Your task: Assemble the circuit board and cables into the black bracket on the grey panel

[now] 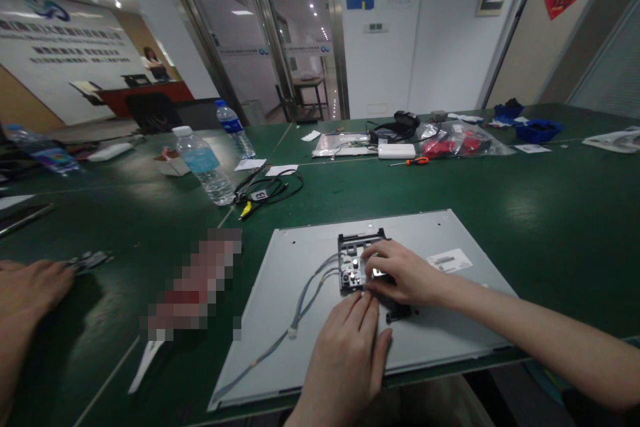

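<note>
A flat, light grey metal panel point(280, 280) lies on the green table, close to my body. On it rests a black-framed module point(353, 273) with bare metal and small round parts, joined to a grey cable point(306, 300) that runs to the panel's lower left. My right hand point(400, 273) bends over the module's right part, its fingers and thumb gripping there; the contact is partly hidden. My left hand point(347, 350) has its fingers stretched out, tips touching the module's near edge and thumb apart. A small black piece point(399, 313) lies just below my right hand.
At the left edge is another person's hand point(35, 287) beside a small metallic object point(90, 260). A blurred-out item point(195, 287) lies left of the panel. Beyond stand water bottles point(205, 163), a black cable point(273, 190), an orange-handled screwdriver point(417, 161) and plastic bags point(465, 140).
</note>
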Demonstrator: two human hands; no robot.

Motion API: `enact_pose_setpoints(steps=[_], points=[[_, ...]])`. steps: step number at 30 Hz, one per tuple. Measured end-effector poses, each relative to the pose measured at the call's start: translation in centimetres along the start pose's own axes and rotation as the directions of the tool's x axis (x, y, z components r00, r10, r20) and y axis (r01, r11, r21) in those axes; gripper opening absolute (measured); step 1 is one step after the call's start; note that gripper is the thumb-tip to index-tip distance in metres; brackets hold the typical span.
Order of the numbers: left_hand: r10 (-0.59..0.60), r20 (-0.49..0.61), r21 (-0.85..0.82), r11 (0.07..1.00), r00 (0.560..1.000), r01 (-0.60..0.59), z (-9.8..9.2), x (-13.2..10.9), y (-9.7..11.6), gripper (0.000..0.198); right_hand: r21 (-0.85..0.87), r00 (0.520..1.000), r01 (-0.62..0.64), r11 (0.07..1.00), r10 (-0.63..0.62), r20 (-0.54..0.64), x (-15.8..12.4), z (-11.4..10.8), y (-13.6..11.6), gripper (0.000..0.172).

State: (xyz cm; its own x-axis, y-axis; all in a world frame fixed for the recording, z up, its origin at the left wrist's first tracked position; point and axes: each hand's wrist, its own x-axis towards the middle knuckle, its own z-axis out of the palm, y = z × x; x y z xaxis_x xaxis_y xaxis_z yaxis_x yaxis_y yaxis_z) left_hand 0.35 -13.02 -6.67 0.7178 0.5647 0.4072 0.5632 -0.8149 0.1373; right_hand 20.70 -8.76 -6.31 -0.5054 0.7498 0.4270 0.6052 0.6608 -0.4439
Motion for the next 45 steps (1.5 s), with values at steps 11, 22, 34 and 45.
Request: enact_pose_setpoints(steps=[11, 22, 34, 45], points=[[-0.005, 0.016, 0.002, 1.0, 1.0, 0.005, 0.09, -0.06, 0.01, 0.035, 0.016, 0.999, -0.023, 1.0, 0.022, 0.028, 0.09, 0.06, 0.05, 0.013], [-0.004, 0.025, 0.009, 1.0, 1.0, 0.004, -0.05, 0.0, 0.07, 0.035, 0.009, 0.999, -0.034, 0.999, 0.034, 0.005, 0.04, 0.4, 0.18, 0.024], [-0.018, 0.005, 0.006, 1.0, 1.0, 0.018, -0.11, 0.11, 0.07, 0.033, -0.022, 1.0, -0.016, 1.0, 0.016, 0.025, 0.08, 0.14, 0.16, 0.025], [-0.012, 0.011, 0.01, 1.0, 1.0, 0.012, -0.07, -0.05, 0.08, 0.035, 0.016, 0.998, -0.056, 0.998, 0.057, -0.02, -0.01, 0.75, 0.44, 0.02]])
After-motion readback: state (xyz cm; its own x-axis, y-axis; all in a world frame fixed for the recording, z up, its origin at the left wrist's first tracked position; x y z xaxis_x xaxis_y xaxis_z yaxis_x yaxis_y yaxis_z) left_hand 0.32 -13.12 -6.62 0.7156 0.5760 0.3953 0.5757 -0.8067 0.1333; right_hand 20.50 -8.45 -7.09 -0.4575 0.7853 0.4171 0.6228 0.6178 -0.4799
